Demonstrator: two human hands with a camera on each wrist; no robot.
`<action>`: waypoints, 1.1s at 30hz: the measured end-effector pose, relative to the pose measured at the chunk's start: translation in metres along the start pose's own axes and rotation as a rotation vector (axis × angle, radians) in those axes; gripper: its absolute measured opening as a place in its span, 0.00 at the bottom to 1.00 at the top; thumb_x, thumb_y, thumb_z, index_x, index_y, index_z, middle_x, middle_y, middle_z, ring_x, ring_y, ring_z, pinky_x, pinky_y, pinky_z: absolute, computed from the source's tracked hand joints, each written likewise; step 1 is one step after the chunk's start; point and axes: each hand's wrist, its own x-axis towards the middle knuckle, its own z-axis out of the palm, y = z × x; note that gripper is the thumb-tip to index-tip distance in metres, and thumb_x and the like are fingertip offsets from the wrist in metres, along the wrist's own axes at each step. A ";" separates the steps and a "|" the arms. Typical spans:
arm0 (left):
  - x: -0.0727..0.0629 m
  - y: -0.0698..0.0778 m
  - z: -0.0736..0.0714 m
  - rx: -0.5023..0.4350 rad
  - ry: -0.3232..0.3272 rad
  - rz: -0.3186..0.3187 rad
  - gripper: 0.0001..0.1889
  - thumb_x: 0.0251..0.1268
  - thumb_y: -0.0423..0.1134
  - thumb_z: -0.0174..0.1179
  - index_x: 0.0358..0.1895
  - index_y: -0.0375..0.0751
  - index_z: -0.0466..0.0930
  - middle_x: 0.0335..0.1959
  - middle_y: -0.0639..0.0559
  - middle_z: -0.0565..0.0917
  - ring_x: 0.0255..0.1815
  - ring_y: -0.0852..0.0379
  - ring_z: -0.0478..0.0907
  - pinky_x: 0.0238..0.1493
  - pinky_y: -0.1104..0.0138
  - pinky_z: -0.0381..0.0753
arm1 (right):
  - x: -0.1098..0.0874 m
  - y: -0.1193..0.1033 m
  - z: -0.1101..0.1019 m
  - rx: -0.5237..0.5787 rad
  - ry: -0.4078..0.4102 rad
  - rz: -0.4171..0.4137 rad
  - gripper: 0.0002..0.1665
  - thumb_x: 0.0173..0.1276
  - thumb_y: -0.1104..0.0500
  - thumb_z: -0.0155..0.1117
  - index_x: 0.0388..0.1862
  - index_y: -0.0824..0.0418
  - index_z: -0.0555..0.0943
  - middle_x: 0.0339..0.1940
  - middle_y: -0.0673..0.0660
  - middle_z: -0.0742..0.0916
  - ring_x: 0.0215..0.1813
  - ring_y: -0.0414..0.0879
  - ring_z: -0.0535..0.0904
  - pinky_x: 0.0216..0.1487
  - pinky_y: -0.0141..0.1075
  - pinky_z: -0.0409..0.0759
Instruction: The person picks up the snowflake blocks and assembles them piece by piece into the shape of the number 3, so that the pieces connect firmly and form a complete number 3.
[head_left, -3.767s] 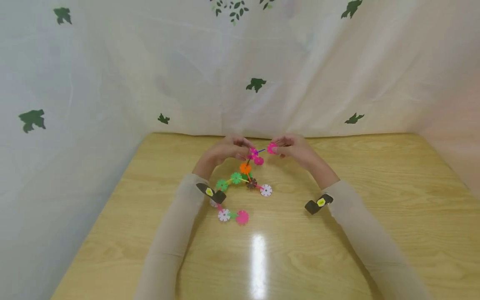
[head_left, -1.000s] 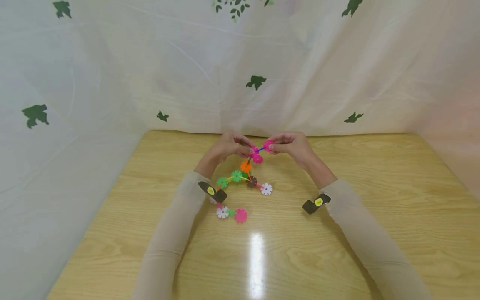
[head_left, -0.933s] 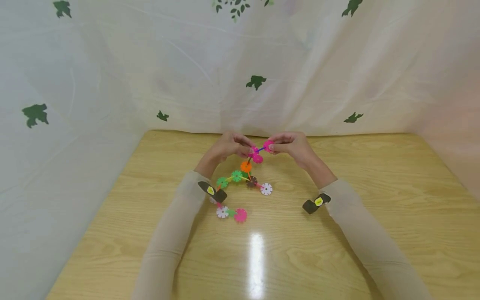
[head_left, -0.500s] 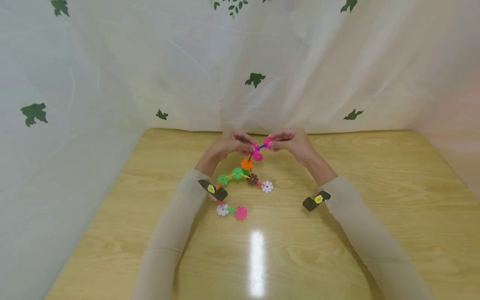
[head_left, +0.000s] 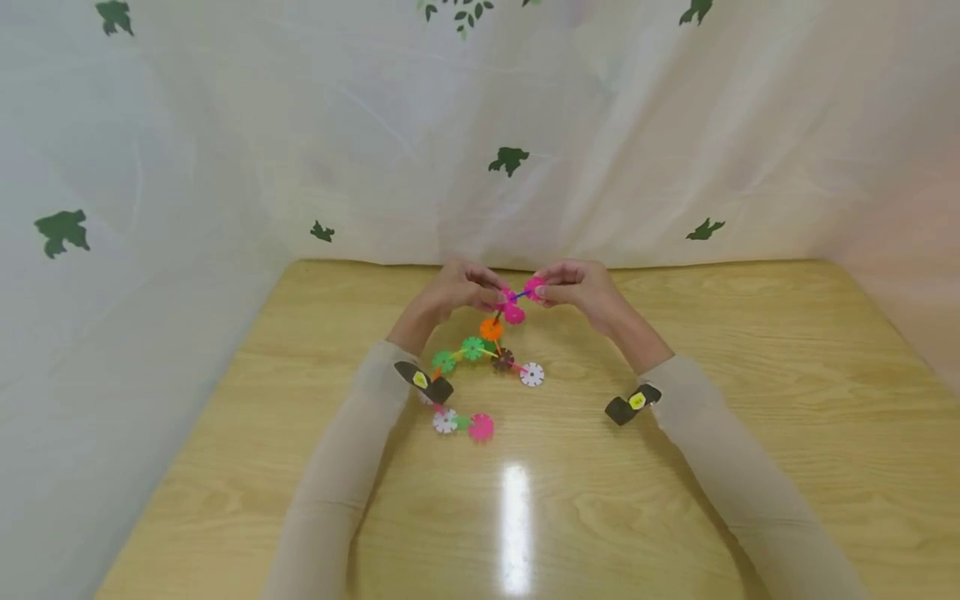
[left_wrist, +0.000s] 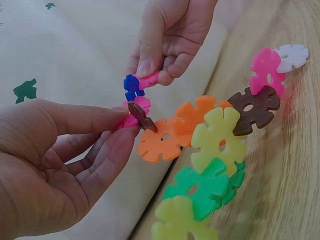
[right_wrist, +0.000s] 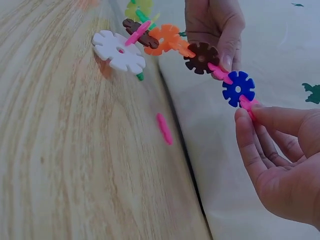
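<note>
Near the table's back edge, my left hand (head_left: pixel 461 287) pinches a pink slotted disc (left_wrist: pixel 131 120) between thumb and fingers. This disc belongs to a chain of interlocking plastic discs. A blue disc (right_wrist: pixel 238 89) is slotted into it. On the blue disc's other side sits a second pink disc (right_wrist: pixel 248 107), which my right hand (head_left: pixel 581 287) pinches by its edge. From the left hand the chain runs toward the near side through a brown disc (right_wrist: pixel 201 58) and orange discs (head_left: pixel 491 329), then branches to a green disc (head_left: pixel 472 347) and a white disc (head_left: pixel 532 374).
A loose pink disc (right_wrist: pixel 164 129) lies on the wooden table (head_left: pixel 600 517) below the hands. The chain's near end has a white disc (head_left: pixel 445 420) and a pink disc (head_left: pixel 481 427); the left wrist strap hides part of it. A white curtain (head_left: pixel 600 167) hangs behind.
Earlier, a gap separated the right hand's pink disc from the blue disc. The right hand has moved slightly left, and the two discs now join. Over the last second the hands barely move.
</note>
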 end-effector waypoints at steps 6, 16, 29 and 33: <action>0.002 0.000 -0.002 -0.014 0.008 -0.021 0.12 0.65 0.26 0.66 0.49 0.25 0.85 0.36 0.46 0.88 0.34 0.54 0.87 0.59 0.44 0.82 | 0.002 -0.002 -0.001 -0.016 -0.015 0.002 0.14 0.69 0.68 0.67 0.52 0.72 0.81 0.32 0.47 0.89 0.34 0.40 0.86 0.52 0.48 0.88; 0.002 0.000 -0.003 -0.023 0.011 -0.031 0.12 0.66 0.27 0.65 0.50 0.25 0.84 0.37 0.45 0.89 0.34 0.55 0.87 0.61 0.44 0.82 | 0.001 -0.003 -0.002 -0.042 -0.032 0.018 0.19 0.71 0.66 0.66 0.58 0.72 0.78 0.35 0.47 0.88 0.37 0.41 0.86 0.53 0.47 0.87; -0.001 -0.001 -0.010 -0.004 -0.020 -0.046 0.13 0.67 0.28 0.63 0.53 0.27 0.83 0.41 0.44 0.88 0.38 0.55 0.87 0.62 0.44 0.81 | 0.002 -0.003 -0.009 -0.117 -0.097 0.070 0.24 0.71 0.64 0.66 0.64 0.69 0.76 0.42 0.54 0.89 0.46 0.52 0.89 0.59 0.54 0.84; -0.001 -0.001 -0.015 -0.004 -0.029 -0.048 0.14 0.67 0.28 0.63 0.54 0.27 0.82 0.41 0.44 0.88 0.39 0.55 0.87 0.63 0.44 0.80 | 0.006 0.000 -0.012 -0.193 -0.149 0.084 0.24 0.71 0.65 0.66 0.63 0.71 0.76 0.47 0.64 0.88 0.50 0.56 0.87 0.58 0.52 0.85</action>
